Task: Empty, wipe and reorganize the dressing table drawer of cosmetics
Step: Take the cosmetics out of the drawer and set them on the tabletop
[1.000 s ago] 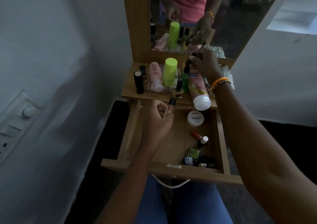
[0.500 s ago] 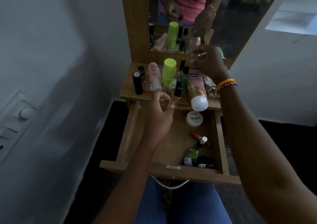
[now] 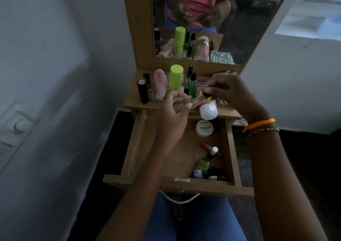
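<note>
Dim light, and I can't read much of the slim tube [image 3: 198,100]: its body is blurred between both hands. My left hand [image 3: 173,115] has fingers curled round its lower end; my right hand [image 3: 228,93] pinches the dark cap. All this hovers above the surface [image 3: 132,102], over the back edge of the open drawer [image 3: 184,185].
</note>
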